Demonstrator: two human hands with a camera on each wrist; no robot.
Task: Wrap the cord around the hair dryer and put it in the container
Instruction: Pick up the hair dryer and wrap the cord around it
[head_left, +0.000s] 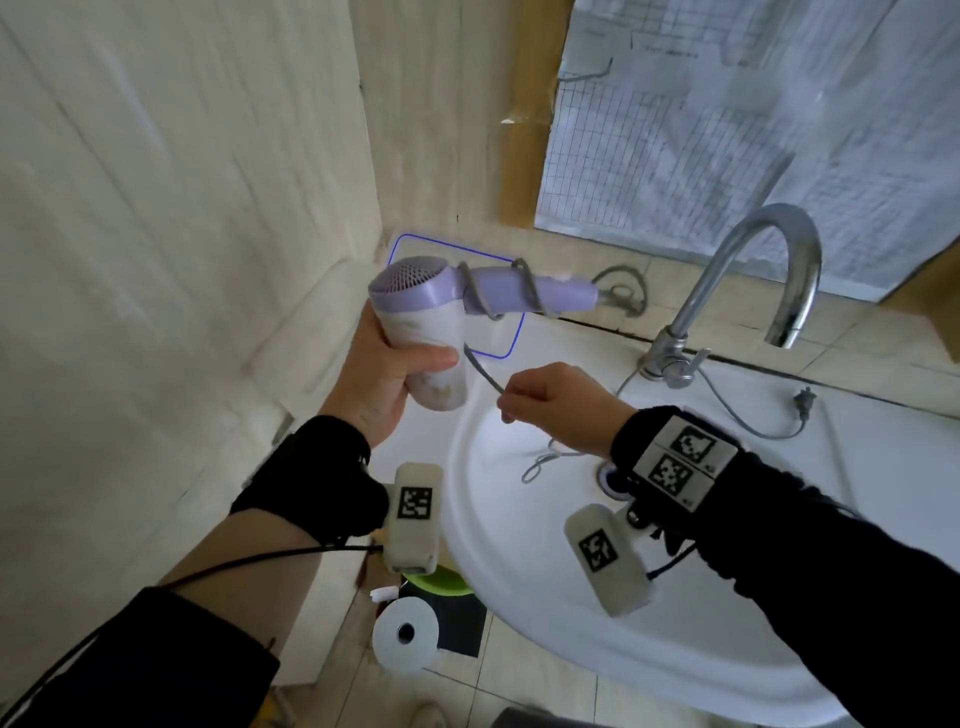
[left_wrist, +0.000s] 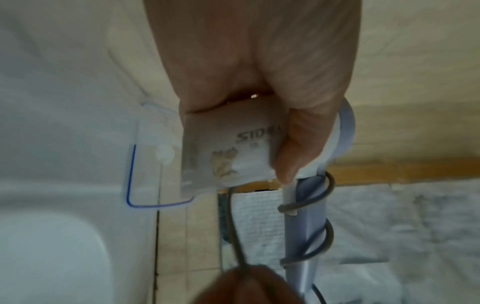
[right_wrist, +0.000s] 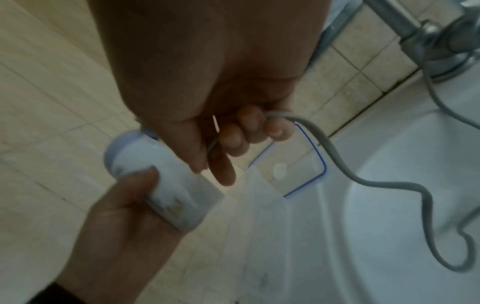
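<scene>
Nearest the camera, a roll of white toilet paper (head_left: 405, 635) lay on the tiled floor below the front rim of the white sink (head_left: 524, 582), with something green (head_left: 439, 581) just beyond it. Above the basin, the right hand (head_left: 558, 405) had its fingers curled, pinching the grey cord (head_left: 485, 375) between thumb and fingertips; the right wrist view showed the cord running through those curled fingers (right_wrist: 278, 128) and trailing off in loose bends over the basin. To the left of it, the left hand (head_left: 387, 374) gripped the white barrel of the hair dryer (head_left: 431, 322), thumb across the front and fingers wrapped behind, holding it in the air over the sink's left edge. The dryer's lilac handle pointed right, roughly level, with two turns of cord coiled around it, plainly seen in the left wrist view. From the handle's end the rest of the cord looped back, passed the base of the chrome faucet (head_left: 748, 291) and ran along the surface behind the sink to the plug (head_left: 804, 402), which lay flat there. Behind the dryer, in the corner by the wall, stood the clear container (head_left: 506, 340) with a blue-edged rim, its mouth open.
</scene>
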